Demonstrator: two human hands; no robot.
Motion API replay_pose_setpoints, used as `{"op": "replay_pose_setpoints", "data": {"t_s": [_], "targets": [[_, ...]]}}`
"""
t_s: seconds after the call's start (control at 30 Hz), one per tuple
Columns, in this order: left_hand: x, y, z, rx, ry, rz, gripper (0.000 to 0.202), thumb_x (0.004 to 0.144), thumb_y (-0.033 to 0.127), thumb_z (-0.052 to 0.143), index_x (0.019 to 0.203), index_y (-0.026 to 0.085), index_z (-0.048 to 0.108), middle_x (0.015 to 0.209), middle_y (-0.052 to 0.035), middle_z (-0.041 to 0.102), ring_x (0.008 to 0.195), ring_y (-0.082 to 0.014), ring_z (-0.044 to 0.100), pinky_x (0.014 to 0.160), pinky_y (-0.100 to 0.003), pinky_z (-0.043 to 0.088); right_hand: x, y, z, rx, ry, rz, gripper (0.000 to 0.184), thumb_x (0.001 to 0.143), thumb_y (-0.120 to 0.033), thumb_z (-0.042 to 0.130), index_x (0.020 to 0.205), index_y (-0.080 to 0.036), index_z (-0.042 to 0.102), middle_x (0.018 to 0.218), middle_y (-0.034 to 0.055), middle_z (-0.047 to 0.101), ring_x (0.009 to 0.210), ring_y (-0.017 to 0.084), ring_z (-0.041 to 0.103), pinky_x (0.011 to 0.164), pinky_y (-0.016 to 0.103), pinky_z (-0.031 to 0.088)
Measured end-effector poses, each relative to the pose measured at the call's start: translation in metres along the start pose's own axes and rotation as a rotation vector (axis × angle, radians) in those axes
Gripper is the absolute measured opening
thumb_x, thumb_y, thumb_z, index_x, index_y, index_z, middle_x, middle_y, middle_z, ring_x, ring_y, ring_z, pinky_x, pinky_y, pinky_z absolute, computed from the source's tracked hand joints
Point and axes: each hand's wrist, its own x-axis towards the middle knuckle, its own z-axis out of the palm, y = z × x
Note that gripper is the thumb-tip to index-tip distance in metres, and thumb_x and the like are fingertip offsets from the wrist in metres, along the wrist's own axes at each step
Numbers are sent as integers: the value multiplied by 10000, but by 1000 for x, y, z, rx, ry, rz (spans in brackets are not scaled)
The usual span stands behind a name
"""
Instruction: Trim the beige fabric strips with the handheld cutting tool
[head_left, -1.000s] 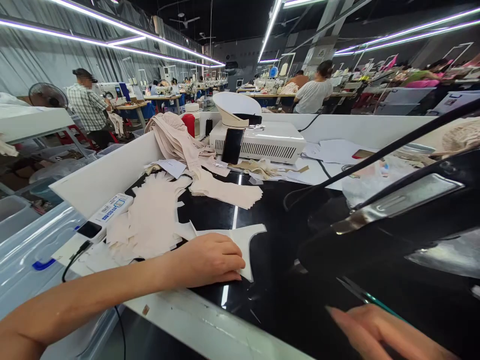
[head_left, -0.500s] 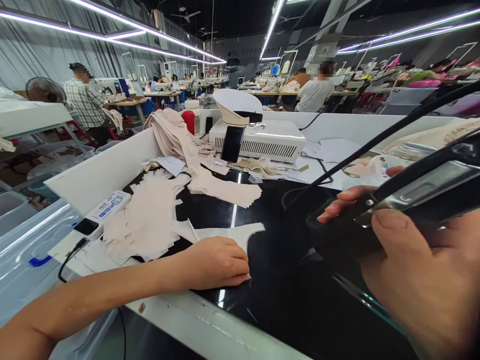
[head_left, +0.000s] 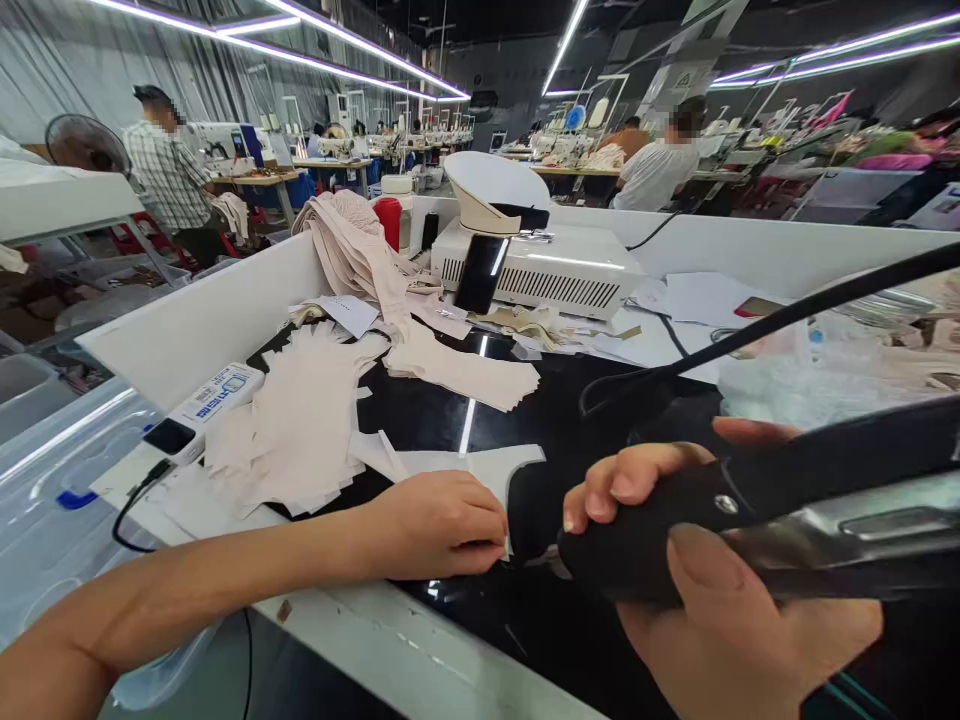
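My left hand (head_left: 442, 522) rests with curled fingers on a pale cut fabric piece (head_left: 491, 468) lying on the glossy black tabletop (head_left: 420, 415), pinning its near edge. My right hand (head_left: 720, 610) is wrapped round the black handle of a corded hand tool (head_left: 757, 510) with a metal plate, held just right of the fabric piece. The tool's black cable (head_left: 795, 310) runs up to the right. A heap of similar cream fabric cuts (head_left: 300, 425) lies to the left of my left hand.
A white machine (head_left: 540, 265) with a phone (head_left: 480, 272) leaning on it stands at the back. A white device (head_left: 199, 410) with a cable sits at the left edge by a clear plastic bin (head_left: 45, 470). Other people work at distant tables.
My right hand has brought the black tool down and left, close to the fabric piece. My left hand has stayed on the fabric, its fingers curling in.
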Motion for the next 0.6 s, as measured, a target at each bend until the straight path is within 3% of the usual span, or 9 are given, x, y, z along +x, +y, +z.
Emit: {"op": "replay_pose_setpoints", "data": {"t_s": [0.3, 0.6], "targets": [[-1, -2, 3, -28, -6, 11, 210, 1287, 201, 753, 1126, 172, 884, 1221, -82, 976, 1098, -260, 929, 1060, -359, 705, 5, 5, -3, -67, -93, 17, 516, 1054, -641, 1071, 1362, -403, 733, 921, -42, 767, 678, 283, 779, 554, 413, 648], [2, -2, -2, 14, -16, -15, 299, 1350, 367, 764, 1182, 149, 882, 1163, -103, 943, 1091, -260, 913, 1040, -357, 690, 0, 10, 4, -21, -28, 0, 504, 1045, -617, 1085, 1351, -395, 752, 904, -32, 723, 655, 261, 738, 531, 389, 608]]}}
